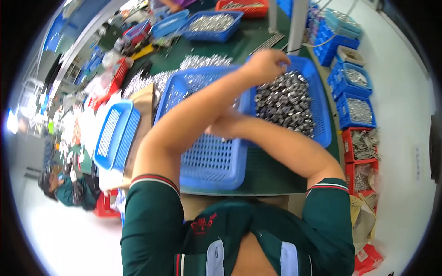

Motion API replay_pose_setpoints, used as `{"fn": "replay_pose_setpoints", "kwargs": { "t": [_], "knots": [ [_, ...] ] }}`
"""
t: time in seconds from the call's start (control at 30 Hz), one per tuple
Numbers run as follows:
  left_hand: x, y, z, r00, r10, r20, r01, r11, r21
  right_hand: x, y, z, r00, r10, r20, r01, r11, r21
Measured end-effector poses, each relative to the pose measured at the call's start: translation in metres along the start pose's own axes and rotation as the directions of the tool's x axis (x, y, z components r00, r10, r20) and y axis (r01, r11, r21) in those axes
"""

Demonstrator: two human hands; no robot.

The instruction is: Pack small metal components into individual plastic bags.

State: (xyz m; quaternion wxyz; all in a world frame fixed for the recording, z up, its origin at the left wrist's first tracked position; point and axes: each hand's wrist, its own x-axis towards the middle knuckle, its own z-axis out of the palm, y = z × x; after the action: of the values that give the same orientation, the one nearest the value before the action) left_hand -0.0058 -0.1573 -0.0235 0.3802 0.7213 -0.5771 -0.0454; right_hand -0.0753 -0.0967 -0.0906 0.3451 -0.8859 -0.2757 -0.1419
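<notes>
My forearms cross over the baskets, the left one uppermost. My left hand [266, 66] is at the far edge of a blue basket [325, 120] filled with small shiny metal parts [286, 102]. Its fingers curl inward, and whatever they hold, if anything, is hidden. Lower down, my right hand [224, 124] hovers above a blue perforated basket [212, 177] on the left. Motion smears that hand and my left forearm partly covers it, so its fingers cannot be read. Small bright pieces lie at the far end of this left basket.
Loose silvery parts [205, 61] are heaped on the green table [271, 177] behind the baskets. A blue tray [117, 133] with white rods stands left; another blue basket [209, 26] of parts sits farther back. Stacked bins [354, 110] line the right side. A person [69, 188] sits far left.
</notes>
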Motion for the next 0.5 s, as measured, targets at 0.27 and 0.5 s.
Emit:
{"fn": "replay_pose_setpoints", "kwargs": {
  "t": [0.27,0.5],
  "knots": [
    [-0.145,-0.027,-0.123,0.703,-0.253,-0.665,0.255,0.962,-0.096,0.018,-0.007,-0.031,0.802,0.428,-0.416,-0.417,0.900,0.123],
    [-0.214,-0.039,-0.052,0.896,-0.414,0.163,0.410,0.910,0.055,0.018,0.017,-0.023,0.761,0.548,-0.347,-0.387,0.813,0.435]
  ]
}}
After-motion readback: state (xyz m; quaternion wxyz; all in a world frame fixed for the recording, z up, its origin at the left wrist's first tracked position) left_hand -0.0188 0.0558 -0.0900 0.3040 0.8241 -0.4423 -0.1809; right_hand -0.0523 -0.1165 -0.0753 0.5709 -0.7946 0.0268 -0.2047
